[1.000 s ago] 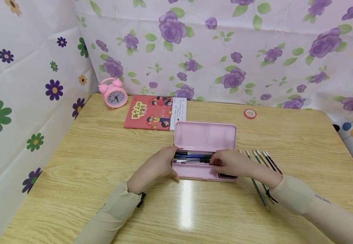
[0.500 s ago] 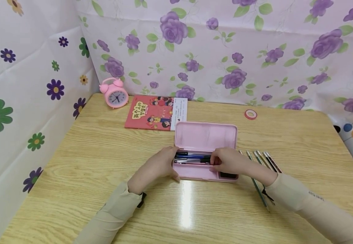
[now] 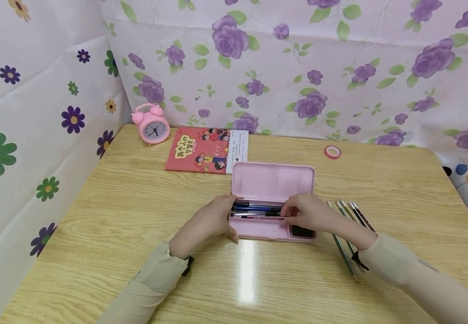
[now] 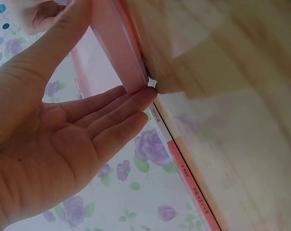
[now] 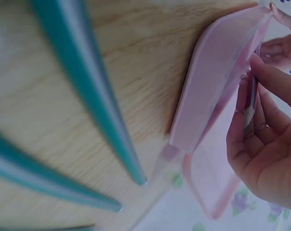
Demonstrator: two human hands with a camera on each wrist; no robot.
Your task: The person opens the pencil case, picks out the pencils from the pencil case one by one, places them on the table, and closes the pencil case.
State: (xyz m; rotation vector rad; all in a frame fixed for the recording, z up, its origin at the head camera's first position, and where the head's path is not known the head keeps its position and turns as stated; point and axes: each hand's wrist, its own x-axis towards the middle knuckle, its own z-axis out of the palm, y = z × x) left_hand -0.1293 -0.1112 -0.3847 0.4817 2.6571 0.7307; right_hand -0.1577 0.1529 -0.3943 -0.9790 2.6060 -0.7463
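Observation:
An opened pink pencil case (image 3: 258,228) lies mid-table with its lid tipped back. My left hand (image 3: 214,217) grips its left end, thumb at the front and fingertips at the far corner, as the left wrist view shows. Several pens (image 3: 254,208), blue, black and clear, fill the long rear compartment. Over the right part of this compartment, my right hand (image 3: 308,211) pinches a dark pencil (image 5: 250,108) between thumb and fingers. Its sharpened tip points back into the palm in the right wrist view. A black block (image 3: 302,231) sits in the small front-right compartment.
Several pencils (image 3: 344,245), some green, lie on the table (image 3: 136,202) under and beside my right forearm. Behind the case are a red book (image 3: 201,150), a pink alarm clock (image 3: 154,128) and a pink tape roll (image 3: 332,152). Flowered cloth (image 3: 274,67) hangs along the back.
My right hand has shifted slightly at the case, and more of the black block shows below it. A red strip shows more along the pen compartment's front. The left hand keeps its place.

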